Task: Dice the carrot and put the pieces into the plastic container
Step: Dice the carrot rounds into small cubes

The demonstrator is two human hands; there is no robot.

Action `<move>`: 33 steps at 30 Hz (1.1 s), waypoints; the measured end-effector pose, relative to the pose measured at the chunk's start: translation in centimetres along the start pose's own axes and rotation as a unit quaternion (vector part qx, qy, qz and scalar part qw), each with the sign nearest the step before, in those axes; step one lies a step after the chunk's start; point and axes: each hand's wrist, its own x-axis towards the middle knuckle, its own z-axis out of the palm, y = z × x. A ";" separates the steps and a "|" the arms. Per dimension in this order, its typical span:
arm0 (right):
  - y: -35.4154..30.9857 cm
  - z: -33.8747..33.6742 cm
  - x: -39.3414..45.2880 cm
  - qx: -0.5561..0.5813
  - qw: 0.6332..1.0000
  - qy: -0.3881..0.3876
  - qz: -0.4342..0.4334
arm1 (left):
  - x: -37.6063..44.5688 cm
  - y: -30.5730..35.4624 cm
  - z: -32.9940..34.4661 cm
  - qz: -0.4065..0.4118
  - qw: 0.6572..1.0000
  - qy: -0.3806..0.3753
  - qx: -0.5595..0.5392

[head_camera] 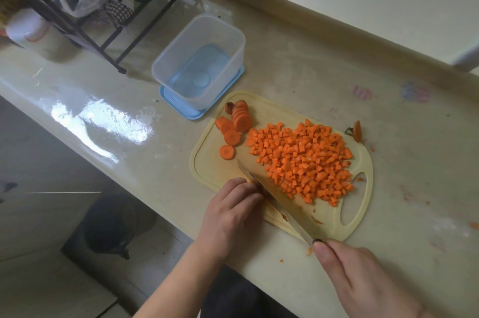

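**Dicing in hand: carrot stock on the board, container waiting empty**

Standing at the counter, item by item:

- Cutting board (204,162): pale yellow plastic, flat on the worktop, handle slot to the right. Bears all the carrot.
- Diced carrot (303,159): a broad loose heap of small orange cubes over the middle and right of the board. Light, firm and apt to roll and scatter; I would judge them better swept up against the blade, or tipped off the board, than picked up by the pinch.
- Carrot rounds (239,119): a leaning row of slices plus a few loose discs at the board's far left corner, not yet diced. Stiff, probably damp on the cut faces and so a little slippery; best laid flat and held from above, fingertips tucked back from the edge.
- Carrot end (357,131): stalk stub, off the board's far right edge. Waste, most likely.
- Knife (272,196): long blade lying diagonally over the board's near side, tip toward the rounds.
- Right hand (363,273): fingers curled round the knife handle, thumb along the top.
- Left hand (230,211): fingers bent down onto the board just beside the blade; whatever it steadies is hidden beneath them, and whether it grips anything I cannot tell.
- Plastic container (160,66): clear, open, nothing in it, standing on its blue lid (197,113) just beyond the board's far left corner. Light enough, I would guess, to slide if knocked.
- Wire rack (85,17): dark frame at the far left, holding bags.
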 end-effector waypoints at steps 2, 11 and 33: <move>-0.1 0.1 0.0 -0.007 1.000 -0.008 0.004 | 0.1 0.2 -0.1 -0.003 1.000 0.007 -0.005; -1.7 -0.1 2.9 0.007 0.999 0.015 -0.027 | 0.3 0.4 -0.3 0.000 1.000 0.026 -0.005; -0.8 1.1 1.0 -0.038 0.999 -0.015 -0.014 | -0.4 0.0 -0.4 -0.002 1.000 0.008 -0.023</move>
